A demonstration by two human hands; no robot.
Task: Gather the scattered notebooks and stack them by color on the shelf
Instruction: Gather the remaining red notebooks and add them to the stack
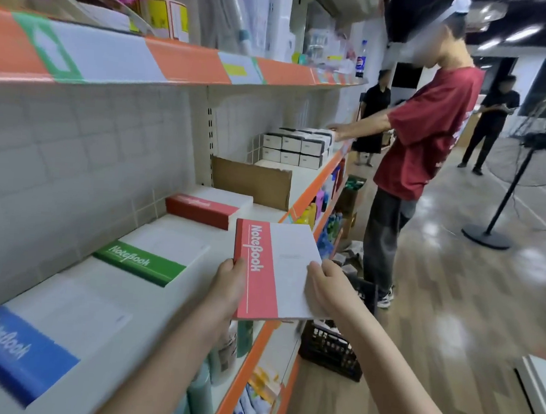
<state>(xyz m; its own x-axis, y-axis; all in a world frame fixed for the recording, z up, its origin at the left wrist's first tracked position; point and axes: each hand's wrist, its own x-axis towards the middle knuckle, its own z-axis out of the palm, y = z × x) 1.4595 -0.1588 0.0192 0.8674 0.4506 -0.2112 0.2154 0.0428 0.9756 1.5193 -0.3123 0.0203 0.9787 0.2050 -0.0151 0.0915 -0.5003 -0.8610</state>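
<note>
Red notebook (273, 269): held in the air in front of the shelf's orange front edge (312, 187), cover up, tilted a little, red band on its left side. The left hand (229, 285) grips its near left edge, fingers curled under and thumb at the spine. The right hand (327, 289) grips the near right edge, fingers lying on the white cover. Its far corner reaches over the shelf lip; its near edge hangs out over the aisle.

Shelf (102, 278), white board, three stacks in a row along it, each apart from the next:
- Blue stack (22, 347), nearest, close to the front edge.
- Green stack (143, 258), in the middle, bare board between it and the lip.
- Red stack (206, 209), farthest, just beyond the held notebook, set back toward the tiled wall.

Cardboard divider (251, 180): upright across the shelf behind the red stack. White boxes (296, 148) stacked beyond it.

Upper shelf (178, 62): overhangs the row, orange and white strip on its edge.

Lower shelves: bottles (220, 356) and packets beneath the hands. Black crate (332, 348) on the floor against the shelf foot.

Aisle: wooden floor (436, 317) open to the right. A person in a red shirt (424, 130) stands at the shelf farther along, arm reaching to the white boxes. Floor fan (516, 173) stands beyond.
</note>
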